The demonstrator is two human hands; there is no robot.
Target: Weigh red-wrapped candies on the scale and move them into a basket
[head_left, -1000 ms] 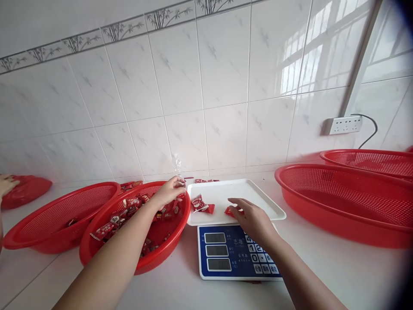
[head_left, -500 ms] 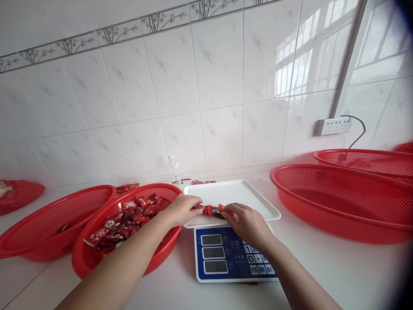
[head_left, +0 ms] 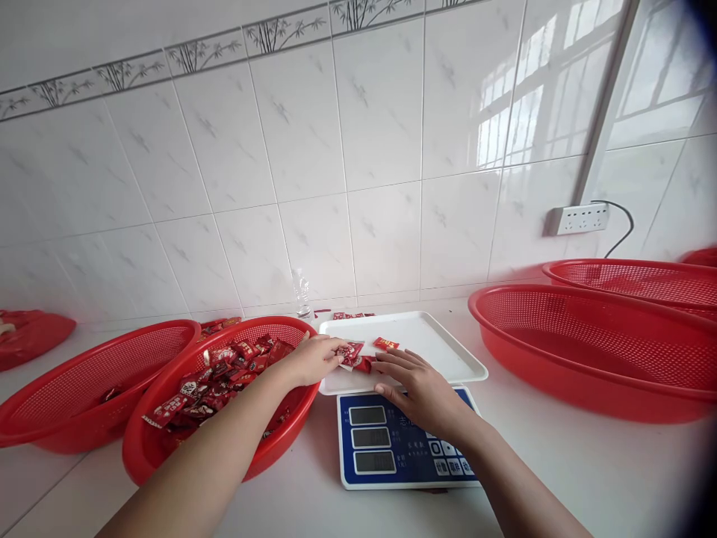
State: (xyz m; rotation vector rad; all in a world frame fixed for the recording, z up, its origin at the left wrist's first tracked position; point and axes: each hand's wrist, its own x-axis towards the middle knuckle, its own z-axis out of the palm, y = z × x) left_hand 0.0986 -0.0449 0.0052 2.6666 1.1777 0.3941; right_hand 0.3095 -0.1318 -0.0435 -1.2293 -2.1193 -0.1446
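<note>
My left hand (head_left: 314,359) reaches over the near left edge of the scale's white tray (head_left: 448,347). Its fingertips pinch the end of a red-and-white snack packet (head_left: 350,350). My right hand (head_left: 417,385) is open, fingers stretched out and thumb apart, with its fingertips at another red packet (head_left: 365,364) on the tray. Farther back on the tray lies a small red-and-yellow packet (head_left: 386,343), apart from both hands. The blue scale panel (head_left: 403,448) sits below my right hand, which covers some of its keys.
At left, a red basket (head_left: 305,418) holds many red packets, beside another red basket (head_left: 50,388) with few. Large red baskets (head_left: 588,388) stand at right. A clear plastic bottle (head_left: 301,293) is by the tiled wall, and a power strip (head_left: 579,219) is mounted there.
My right hand's fingers have spread from their grip on the packets. A small red-and-yellow packet now shows farther back on the tray. My left hand has barely moved.
</note>
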